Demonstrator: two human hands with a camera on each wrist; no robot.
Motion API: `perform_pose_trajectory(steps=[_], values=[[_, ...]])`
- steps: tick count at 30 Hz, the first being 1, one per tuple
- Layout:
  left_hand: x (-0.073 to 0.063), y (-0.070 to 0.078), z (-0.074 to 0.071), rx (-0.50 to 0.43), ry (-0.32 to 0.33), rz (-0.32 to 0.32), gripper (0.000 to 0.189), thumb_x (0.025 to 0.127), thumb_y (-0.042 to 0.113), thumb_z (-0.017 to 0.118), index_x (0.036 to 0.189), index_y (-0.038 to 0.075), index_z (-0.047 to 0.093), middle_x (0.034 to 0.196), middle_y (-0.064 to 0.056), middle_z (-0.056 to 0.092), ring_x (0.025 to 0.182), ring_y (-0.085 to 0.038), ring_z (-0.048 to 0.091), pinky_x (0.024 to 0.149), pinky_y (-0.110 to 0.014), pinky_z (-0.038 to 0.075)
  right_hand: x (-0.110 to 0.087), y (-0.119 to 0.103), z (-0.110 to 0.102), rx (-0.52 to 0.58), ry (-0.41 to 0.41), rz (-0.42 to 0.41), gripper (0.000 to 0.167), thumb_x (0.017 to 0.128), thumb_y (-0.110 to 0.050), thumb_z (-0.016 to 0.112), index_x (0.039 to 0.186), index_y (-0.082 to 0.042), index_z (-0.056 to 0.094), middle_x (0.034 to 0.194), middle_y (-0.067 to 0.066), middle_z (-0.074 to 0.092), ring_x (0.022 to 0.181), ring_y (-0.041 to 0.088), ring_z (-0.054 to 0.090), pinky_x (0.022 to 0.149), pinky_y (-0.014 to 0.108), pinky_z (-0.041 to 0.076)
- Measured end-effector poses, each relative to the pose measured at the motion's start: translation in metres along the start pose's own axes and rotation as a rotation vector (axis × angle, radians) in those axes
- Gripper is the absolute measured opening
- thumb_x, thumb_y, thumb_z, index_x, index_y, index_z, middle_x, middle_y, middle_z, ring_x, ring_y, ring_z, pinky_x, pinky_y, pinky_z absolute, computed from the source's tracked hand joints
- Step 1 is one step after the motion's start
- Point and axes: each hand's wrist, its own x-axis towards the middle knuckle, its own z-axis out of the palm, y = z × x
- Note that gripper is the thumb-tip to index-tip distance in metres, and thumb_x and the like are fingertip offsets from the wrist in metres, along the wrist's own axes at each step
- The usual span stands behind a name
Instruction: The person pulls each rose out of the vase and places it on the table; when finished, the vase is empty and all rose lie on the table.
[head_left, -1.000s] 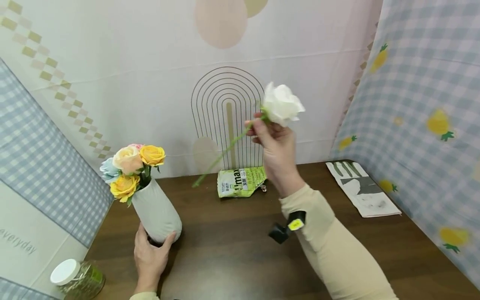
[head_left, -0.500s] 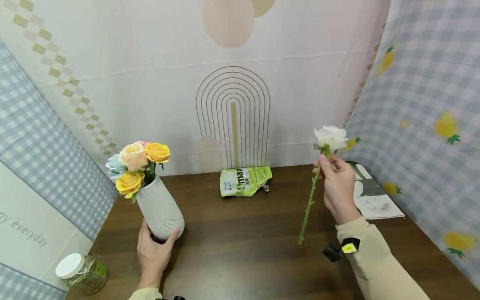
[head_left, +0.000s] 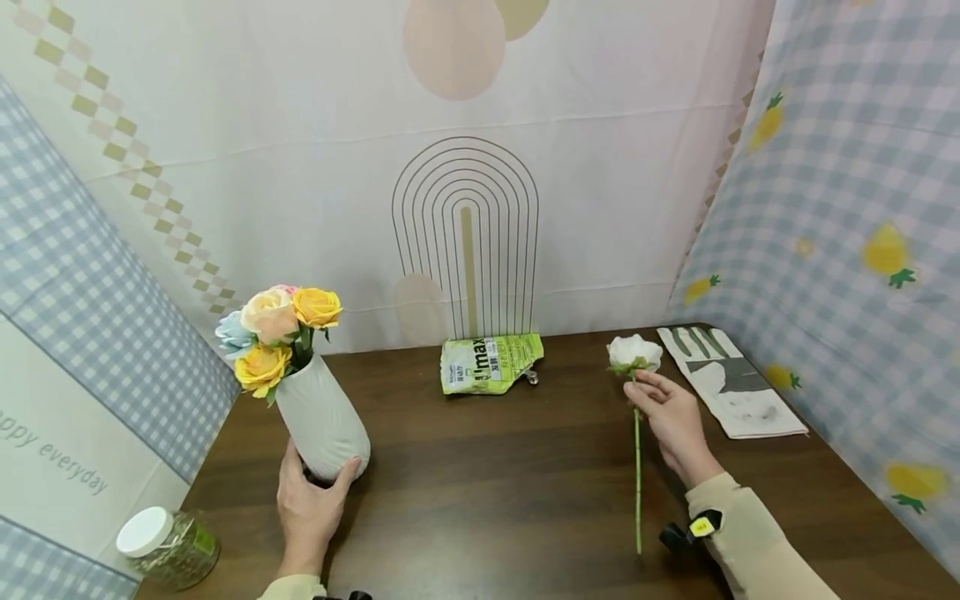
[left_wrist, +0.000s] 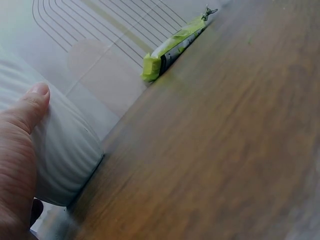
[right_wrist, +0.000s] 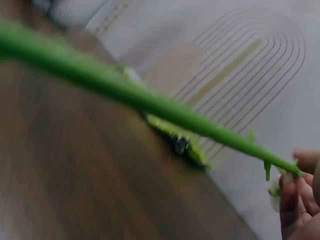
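Observation:
On the left, a white vase (head_left: 318,417) stands tilted with several artificial roses (head_left: 273,325) in it, yellow, peach, pink and blue. My left hand (head_left: 309,508) holds the vase low down, thumb on its right side; the left wrist view shows the thumb (left_wrist: 36,102) against the ribbed wall. To the right, my right hand (head_left: 675,425) pinches a white rose (head_left: 634,354) by its stem just under the bloom. Its long green stem (head_left: 638,483) hangs straight down in the head view. In the right wrist view the stem (right_wrist: 165,112) crosses the picture to my fingertips.
A green and white snack bag (head_left: 491,364) with a clip lies at the back of the brown table (head_left: 480,500). A folded printed cloth (head_left: 735,383) lies at the back right. A white-lidded jar (head_left: 168,546) stands front left. Fabric walls close off the back and sides.
My right hand has carried the white rose right and down, away from the vase, and the stem has swung from slanted to upright. The left hand still holds the vase.

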Motion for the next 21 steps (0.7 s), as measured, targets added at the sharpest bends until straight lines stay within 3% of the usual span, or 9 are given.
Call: perform_pose_trajectory(steps=[3,5,10,15,21], values=[[-0.001,-0.001,0.000,0.003,0.000,-0.008,0.100,0.063,0.023,0.091,0.148,0.011,0.038,0.132,-0.024,0.050,0.120,-0.043,0.046,0.094,-0.056,0.036,0.001,0.013,-0.012,-0.125,-0.084,-0.015,0.061,0.089,-0.031,0.069,0.137,0.001,0.049,0.108,-0.004,0.069,0.094,-0.003,0.063,0.076,0.016,0.050],[-0.001,-0.002,0.001,0.010,-0.004,-0.016,0.101,0.063,0.024,0.091,0.148,0.013,0.037,0.133,-0.023,0.050,0.121,-0.042,0.046,0.094,-0.055,0.036,0.003,0.020,-0.020,-0.168,-0.090,-0.010,0.059,0.089,-0.033,0.069,0.133,0.001,0.052,0.107,-0.005,0.070,0.094,-0.004,0.062,0.077,0.016,0.049],[0.001,-0.003,0.001,0.003,-0.005,-0.010,0.100,0.063,0.025,0.091,0.147,0.012,0.039,0.132,-0.022,0.051,0.121,-0.041,0.047,0.095,-0.055,0.037,0.004,0.041,-0.034,-0.144,-0.008,0.040,0.044,0.086,-0.029,0.074,0.114,0.004,0.063,0.088,-0.012,0.070,0.081,0.002,0.066,0.071,0.018,0.052],[0.001,-0.004,0.002,-0.018,0.007,0.014,0.098,0.062,0.023,0.092,0.145,0.009,0.041,0.130,-0.022,0.052,0.119,-0.041,0.048,0.095,-0.054,0.037,0.005,0.055,-0.039,-0.032,0.084,0.049,0.030,0.084,-0.014,0.076,0.102,0.007,0.066,0.078,-0.005,0.069,0.071,0.009,0.068,0.066,0.022,0.054],[0.001,-0.002,0.001,-0.020,-0.004,0.011,0.097,0.064,0.022,0.090,0.146,0.012,0.040,0.131,-0.022,0.051,0.119,-0.041,0.048,0.093,-0.055,0.037,0.006,0.058,-0.037,-0.124,0.136,0.019,0.035,0.084,-0.019,0.076,0.103,0.008,0.066,0.076,-0.003,0.069,0.066,0.009,0.066,0.061,0.023,0.054]])
